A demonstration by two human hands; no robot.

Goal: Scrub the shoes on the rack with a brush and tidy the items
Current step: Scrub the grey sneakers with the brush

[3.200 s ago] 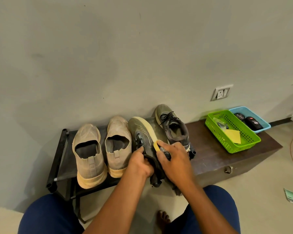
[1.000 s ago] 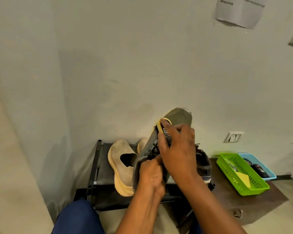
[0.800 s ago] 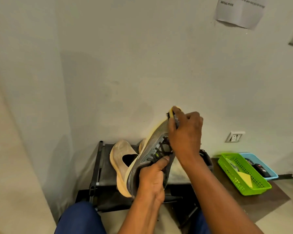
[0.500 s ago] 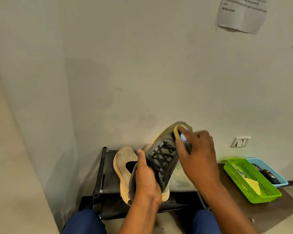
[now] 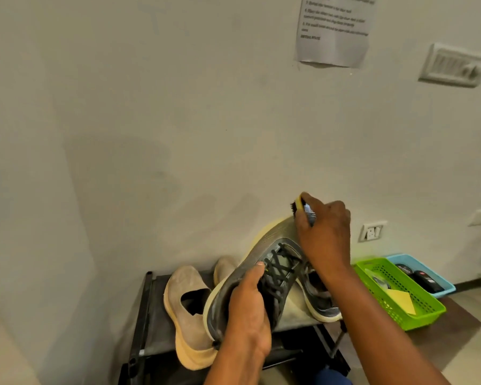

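The grey laced shoe [image 5: 264,276] is up off the rack, tilted toe-up toward the wall, and you have it in both hands' reach. Your left hand [image 5: 249,315] grips it from the heel end, fingers curled round the collar and the thumb laid along the side by the laces. Your right hand [image 5: 324,234] is curled round the brush [image 5: 299,204] — its yellow back and dark bristles poke out above your fingers — and holds it at the toe of the shoe, bristles toward the pale sole edge; whether they touch it you cannot tell from here.

Below, the black rack [image 5: 147,309] carries a tan slip-on [image 5: 189,309] on the left, with a second tan one [image 5: 225,266] just behind the raised shoe, mostly hidden. The other grey shoe [image 5: 321,304] lies on the rack under your right forearm.

To the right, on a dark wooden surface, a green basket [image 5: 425,312] holds a yellow square piece [image 5: 401,300], and a blue tray [image 5: 444,287] just behind it holds dark items. A printed sheet [image 5: 333,29] hangs on the wall above.
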